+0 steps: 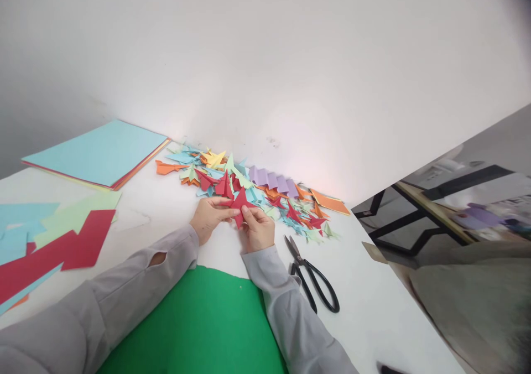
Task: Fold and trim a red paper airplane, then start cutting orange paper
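Between my two hands is a red folded paper star point(240, 201), raised over the near edge of a heap of paper shapes. My left hand point(210, 217) pinches its left points between thumb and fingers. On the other side my right hand point(258, 229) grips it, thumb pressed on the front. Just behind lies the heap of small folded papers point(232, 169) in yellow, blue, green, orange and red. A purple pleated paper strip point(274, 180) rests among them. Black-handled scissors point(312, 274) lie slightly open to the right of my right forearm.
At the back left sits a stack of coloured sheets point(99, 152), light blue on top. Red, green and blue paper pieces point(89, 241) spread over the left side. A green sheet point(199, 324) lies under my forearms. Orange paper point(329, 201) rests by the wall point(265, 75).
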Demonstrator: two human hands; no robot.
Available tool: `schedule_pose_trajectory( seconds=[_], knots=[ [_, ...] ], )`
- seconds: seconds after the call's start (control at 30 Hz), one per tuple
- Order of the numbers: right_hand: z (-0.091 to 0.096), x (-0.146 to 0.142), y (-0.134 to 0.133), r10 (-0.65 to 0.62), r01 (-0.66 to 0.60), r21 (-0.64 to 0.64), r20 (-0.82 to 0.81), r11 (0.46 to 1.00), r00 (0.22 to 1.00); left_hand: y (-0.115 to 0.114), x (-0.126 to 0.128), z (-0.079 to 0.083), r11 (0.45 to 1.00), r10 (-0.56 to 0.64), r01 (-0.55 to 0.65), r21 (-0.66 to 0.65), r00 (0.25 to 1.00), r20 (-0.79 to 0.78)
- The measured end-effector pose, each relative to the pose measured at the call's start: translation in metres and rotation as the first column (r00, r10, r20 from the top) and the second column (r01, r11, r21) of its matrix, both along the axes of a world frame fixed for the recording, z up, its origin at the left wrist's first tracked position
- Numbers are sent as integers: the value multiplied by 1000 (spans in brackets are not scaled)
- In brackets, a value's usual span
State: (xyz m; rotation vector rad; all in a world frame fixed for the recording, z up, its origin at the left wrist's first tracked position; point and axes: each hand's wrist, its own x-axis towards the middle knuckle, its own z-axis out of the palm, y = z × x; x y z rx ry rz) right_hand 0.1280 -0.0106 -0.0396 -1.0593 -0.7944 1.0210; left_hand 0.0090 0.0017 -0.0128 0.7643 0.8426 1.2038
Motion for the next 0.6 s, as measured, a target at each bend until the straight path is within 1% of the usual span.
schedule_pose_trajectory(
  seconds=[0.13,0.2,0.3,0.37,0.53,0.6],
  knots=[
    [4,-2,-3,8,-8,-5,41,1000,999,1,1,-3,1000,20,-20,9,1000,10],
    [7,-4,-5,60,-58,-16,82,998,995,2,1,-3,999,21,-22,26,999,47],
    [10,-6,-9,172,-170,-28,152,985,973,2,1,-4,999,22,-25,43,997,76],
    [11,-7,-10,205,-202,-34,180,979,962,3,1,-4,998,40,-43,42,997,69],
    [10,-5,-11,212,-211,-30,209,977,955,4,3,-7,998,41,-44,44,996,79],
    [10,-7,-13,192,-192,-23,230,981,954,4,3,-7,998,36,-39,40,996,78]
  ],
)
